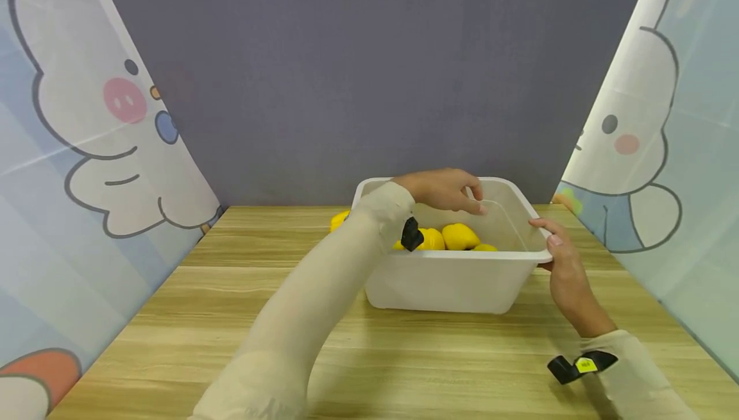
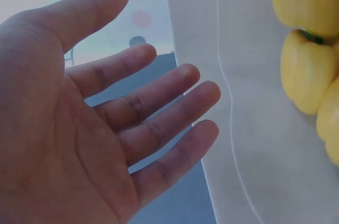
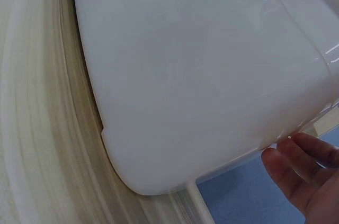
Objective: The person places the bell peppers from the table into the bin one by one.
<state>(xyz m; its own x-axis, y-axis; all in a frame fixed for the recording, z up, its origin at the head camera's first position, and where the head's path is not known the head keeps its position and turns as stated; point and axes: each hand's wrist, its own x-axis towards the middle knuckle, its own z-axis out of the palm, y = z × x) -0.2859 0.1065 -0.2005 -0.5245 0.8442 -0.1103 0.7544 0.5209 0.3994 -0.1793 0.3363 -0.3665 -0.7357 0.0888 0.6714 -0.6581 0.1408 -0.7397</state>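
Observation:
A white plastic bin (image 1: 450,282) stands on the wooden table with several yellow bell peppers (image 1: 460,236) inside. My left hand (image 1: 447,190) hovers over the bin's far part, its fingers spread and relaxed, holding nothing. In the left wrist view the palm of that left hand (image 2: 122,113) faces the camera, apart from the yellow bell peppers (image 2: 307,70). On the right, my right hand (image 1: 568,276) grips the bin's rim at the near right corner, thumb on top and fingers beneath. The right wrist view shows the fingers (image 3: 296,166) against the outside of the white bin (image 3: 196,75).
Another yellow object (image 1: 339,220) shows left of the bin, partly behind my left sleeve (image 1: 323,292). A grey panel (image 1: 369,74) rises behind the table (image 1: 231,317). Cartoon-printed cloths (image 1: 69,170) flank both sides. A black wrist camera strap (image 1: 583,366) sits on my right sleeve.

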